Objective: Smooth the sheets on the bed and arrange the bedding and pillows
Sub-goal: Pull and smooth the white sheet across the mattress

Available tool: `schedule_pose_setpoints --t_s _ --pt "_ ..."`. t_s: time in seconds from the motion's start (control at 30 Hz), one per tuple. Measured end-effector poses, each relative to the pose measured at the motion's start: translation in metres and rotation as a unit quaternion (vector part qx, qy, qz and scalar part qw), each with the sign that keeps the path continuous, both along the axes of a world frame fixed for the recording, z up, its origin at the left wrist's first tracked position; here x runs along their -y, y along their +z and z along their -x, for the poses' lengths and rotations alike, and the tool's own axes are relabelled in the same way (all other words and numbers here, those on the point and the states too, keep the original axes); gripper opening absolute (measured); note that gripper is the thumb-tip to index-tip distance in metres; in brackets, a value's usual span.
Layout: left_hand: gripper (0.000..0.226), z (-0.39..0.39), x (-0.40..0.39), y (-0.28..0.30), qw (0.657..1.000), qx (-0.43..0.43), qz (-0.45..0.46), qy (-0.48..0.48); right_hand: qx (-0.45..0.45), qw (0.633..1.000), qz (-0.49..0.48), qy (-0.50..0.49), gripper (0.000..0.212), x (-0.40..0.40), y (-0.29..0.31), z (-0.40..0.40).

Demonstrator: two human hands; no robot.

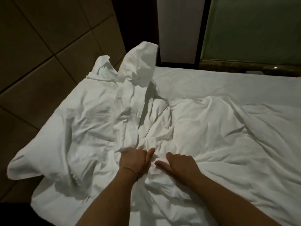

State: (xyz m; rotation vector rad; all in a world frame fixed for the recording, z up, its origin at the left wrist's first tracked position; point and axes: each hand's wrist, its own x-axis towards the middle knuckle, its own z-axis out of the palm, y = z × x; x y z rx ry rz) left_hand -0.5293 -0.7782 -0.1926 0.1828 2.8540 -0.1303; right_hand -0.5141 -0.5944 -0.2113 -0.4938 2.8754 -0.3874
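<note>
1. Left hand [132, 158]: fingers curled down into the rumpled white cotton duvet [146, 131], thumb stretched out along the cloth; a bunch of fabric gripped in the fist.
2. Thin beaded bracelet [131, 171] round the left wrist.
3. Right hand [180, 162]: just beside the left, fingers bent and dug into the same duvet, thumb pointing toward the other hand; a fold of fabric pinched beneath the knuckles.
4. Both forearms bare, reaching forward from the lower edge of the view, hands close together but not touching.
5. Duvet heaped in ridges directly ahead of the hands, creases fanning outward from the two grips.
6. Far beyond the left hand, one twisted end of the duvet standing up against the padded brown panelled headboard [48, 38].
7. Left of the left hand, a soft white rectangular pillow [53, 128] lying flat, its near corner hanging over the edge of the bed.
8. Right of the right hand, white fitted sheet [228, 82] stretched fairly flat, only shallow wrinkles.
9. Beyond the hands, past the far edge of the bed, a dark wooden frame [200, 30] with a pale panel and a dull green panel [252, 26].
</note>
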Motion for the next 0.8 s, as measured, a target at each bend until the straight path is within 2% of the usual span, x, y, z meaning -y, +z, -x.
schedule_pose_setpoints --t_s 0.13,0.23,0.33,0.47,0.63,0.7,0.8 --pt "0.07 0.018 0.013 -0.002 0.999 -0.018 -0.006 -0.032 0.004 0.999 0.026 -0.027 0.092 0.001 -0.004 0.007" --pt "0.081 0.053 0.02 0.025 0.988 -0.088 0.046 -0.12 -0.021 0.999 0.024 -0.033 0.086 0.0 0.005 0.019" --pt "0.074 0.105 0.029 0.06 0.971 -0.158 0.056 -0.168 -0.042 0.994 0.057 -0.081 0.089 0.006 0.015 0.039" --pt "0.075 0.196 0.035 0.09 0.955 -0.189 0.081 -0.215 -0.084 0.981 0.1 -0.146 0.095 0.041 0.03 0.082" --pt "0.087 0.291 0.031 0.091 0.934 -0.163 0.135 -0.288 0.0 0.964 0.105 -0.243 0.099 0.11 0.03 0.136" --pt "0.096 0.31 0.038 0.077 0.943 -0.119 0.142 -0.276 0.001 0.947 0.089 -0.308 0.107 0.145 0.018 0.15" --pt "0.103 0.326 0.061 0.048 0.951 -0.104 0.129 -0.26 0.011 0.924 0.082 -0.373 0.115 0.186 0.0 0.166"
